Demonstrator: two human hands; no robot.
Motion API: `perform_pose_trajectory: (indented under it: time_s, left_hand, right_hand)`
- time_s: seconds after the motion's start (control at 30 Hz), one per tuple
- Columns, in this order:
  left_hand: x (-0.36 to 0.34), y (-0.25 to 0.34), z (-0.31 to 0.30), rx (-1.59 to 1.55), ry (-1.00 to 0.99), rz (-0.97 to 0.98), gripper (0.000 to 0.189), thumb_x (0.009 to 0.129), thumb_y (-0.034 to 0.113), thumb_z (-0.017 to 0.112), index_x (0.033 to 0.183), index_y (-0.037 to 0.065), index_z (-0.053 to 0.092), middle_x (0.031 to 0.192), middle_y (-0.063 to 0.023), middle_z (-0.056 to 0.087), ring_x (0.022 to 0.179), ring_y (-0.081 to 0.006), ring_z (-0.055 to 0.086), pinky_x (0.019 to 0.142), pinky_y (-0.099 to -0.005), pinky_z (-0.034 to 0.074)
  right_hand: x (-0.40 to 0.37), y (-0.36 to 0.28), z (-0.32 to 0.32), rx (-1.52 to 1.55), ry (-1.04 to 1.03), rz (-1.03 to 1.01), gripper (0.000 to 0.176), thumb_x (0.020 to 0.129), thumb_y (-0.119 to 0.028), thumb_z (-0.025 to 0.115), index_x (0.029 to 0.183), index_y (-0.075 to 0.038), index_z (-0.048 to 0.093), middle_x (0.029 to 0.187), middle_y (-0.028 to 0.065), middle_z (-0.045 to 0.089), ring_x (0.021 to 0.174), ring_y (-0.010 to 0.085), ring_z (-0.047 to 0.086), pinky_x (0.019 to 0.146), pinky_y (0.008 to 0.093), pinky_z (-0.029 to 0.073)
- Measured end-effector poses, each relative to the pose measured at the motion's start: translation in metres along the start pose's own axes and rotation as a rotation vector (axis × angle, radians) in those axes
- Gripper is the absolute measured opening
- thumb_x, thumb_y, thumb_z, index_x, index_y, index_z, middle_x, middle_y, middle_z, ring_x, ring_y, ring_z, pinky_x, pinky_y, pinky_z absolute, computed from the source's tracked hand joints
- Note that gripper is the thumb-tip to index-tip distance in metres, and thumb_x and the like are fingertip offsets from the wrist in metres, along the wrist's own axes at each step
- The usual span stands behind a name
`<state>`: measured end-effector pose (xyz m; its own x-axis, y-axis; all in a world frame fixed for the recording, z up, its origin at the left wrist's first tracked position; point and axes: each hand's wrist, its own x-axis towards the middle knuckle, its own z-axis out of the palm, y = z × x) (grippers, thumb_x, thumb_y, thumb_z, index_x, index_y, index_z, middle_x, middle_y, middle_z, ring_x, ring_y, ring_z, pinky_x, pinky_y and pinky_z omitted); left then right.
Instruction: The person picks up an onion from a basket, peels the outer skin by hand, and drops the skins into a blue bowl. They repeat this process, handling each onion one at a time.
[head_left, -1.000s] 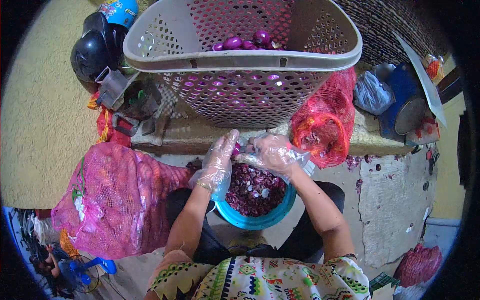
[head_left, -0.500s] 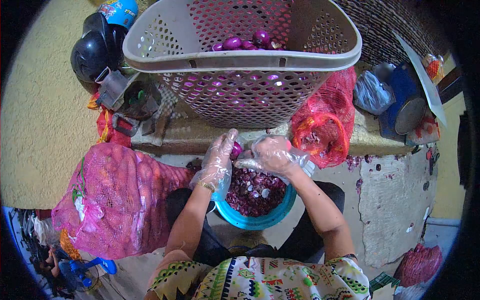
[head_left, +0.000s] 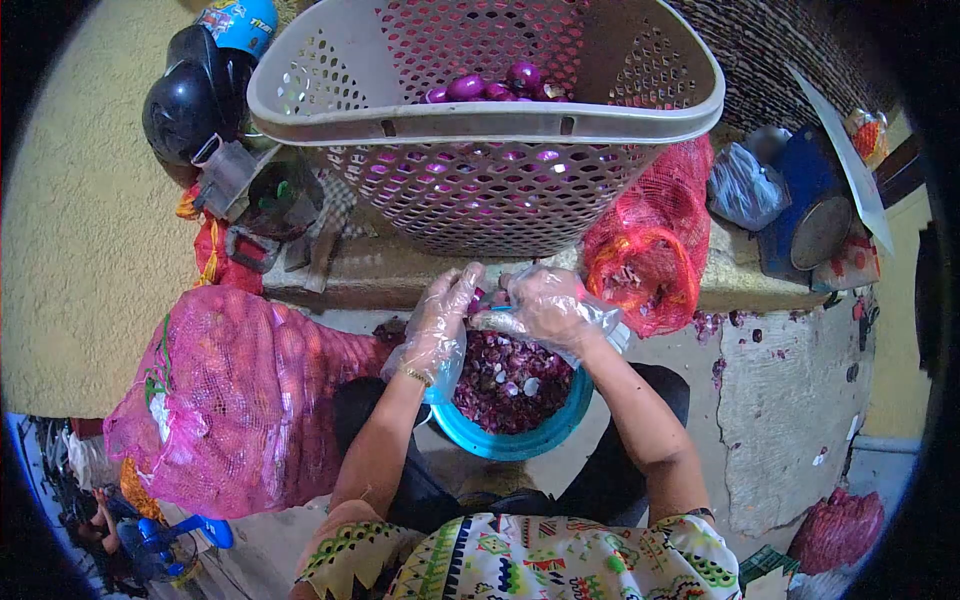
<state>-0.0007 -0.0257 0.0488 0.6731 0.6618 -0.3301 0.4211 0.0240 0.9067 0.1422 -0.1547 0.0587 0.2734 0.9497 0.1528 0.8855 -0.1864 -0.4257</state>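
Note:
My left hand (head_left: pixel 440 320), in a clear plastic glove, is closed around a red onion (head_left: pixel 477 299), mostly covered by its fingers. Right beside it, my right hand (head_left: pixel 550 308), gloved the same way, is curled into a fist with the thumb stretched toward the onion. A thin bluish edge shows at its fingers, but what it grips is too hidden to name. Below both hands stands a blue basin (head_left: pixel 500 447) holding dark purple onion skins (head_left: pixel 515 385). Beyond them is a large grey perforated basket (head_left: pixel 490 125) with peeled red onions (head_left: pixel 466 88) in it.
A full pink mesh sack (head_left: pixel 240 400) lies to the left, and a red mesh bag (head_left: pixel 650 265) is by the basket's right side. The basket rests on a low concrete ledge (head_left: pixel 750 285). A black helmet (head_left: pixel 185 110) and a blue fan (head_left: pixel 185 535) are at the left.
My hands have turned slightly at the onion, and less of it shows between them. The right fingers have moved a little closer to the left hand.

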Motion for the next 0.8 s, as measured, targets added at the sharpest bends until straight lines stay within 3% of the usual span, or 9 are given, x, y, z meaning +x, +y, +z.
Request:
perform_pose_trajectory:
  time_s: [0.07,0.27,0.33,0.47,0.8]
  left_hand:
    - [-0.006,0.011,-0.003,0.046,-0.033,0.008,0.065,0.098,0.061,0.055,0.122,0.002,0.065,0.11,-0.0113,0.067,0.1,-0.0216,0.06,0.094,-0.0369,0.046]
    - [0.006,-0.009,-0.002,0.054,-0.063,-0.046,0.067,0.097,0.061,0.055,0.127,0.002,0.064,0.121,-0.0168,0.067,0.111,-0.0258,0.062,0.102,-0.0378,0.044]
    - [0.003,-0.007,0.002,0.066,0.065,0.051,0.07,0.095,0.065,0.056,0.113,-0.002,0.066,0.104,-0.0209,0.068,0.096,-0.0323,0.064,0.091,-0.0411,0.046]
    - [0.001,0.0,0.001,0.155,0.055,0.04,0.071,0.094,0.065,0.056,0.114,-0.002,0.065,0.105,-0.0218,0.068,0.097,-0.0341,0.064,0.09,-0.0414,0.047]
    - [0.009,-0.01,0.0,-0.131,0.001,-0.1,0.072,0.091,0.069,0.06,0.117,0.001,0.065,0.099,-0.0108,0.066,0.091,-0.0197,0.061,0.08,-0.0354,0.05]
  right_hand:
    - [0.001,0.004,0.006,-0.019,-0.06,0.006,0.064,0.082,-0.074,0.062,0.081,-0.011,0.074,0.067,0.015,0.068,0.067,0.0333,0.07,0.064,0.0469,0.054]
    - [0.001,0.008,0.009,-0.108,-0.108,-0.03,0.066,0.084,-0.074,0.059,0.076,-0.012,0.076,0.066,0.0168,0.069,0.064,0.0338,0.071,0.059,0.0467,0.054]
    - [0.001,0.01,0.015,-0.101,-0.092,-0.047,0.065,0.084,-0.074,0.06,0.074,-0.011,0.075,0.065,0.0168,0.068,0.062,0.0341,0.07,0.059,0.0469,0.054]
    - [0.0,0.013,0.019,-0.107,-0.066,-0.082,0.062,0.084,-0.071,0.063,0.072,-0.011,0.074,0.063,0.0166,0.067,0.059,0.0341,0.069,0.057,0.0466,0.053]
    - [-0.001,0.009,0.011,-0.038,-0.08,-0.144,0.059,0.083,-0.069,0.065,0.07,-0.012,0.073,0.063,0.0164,0.066,0.059,0.0348,0.068,0.057,0.0473,0.052]
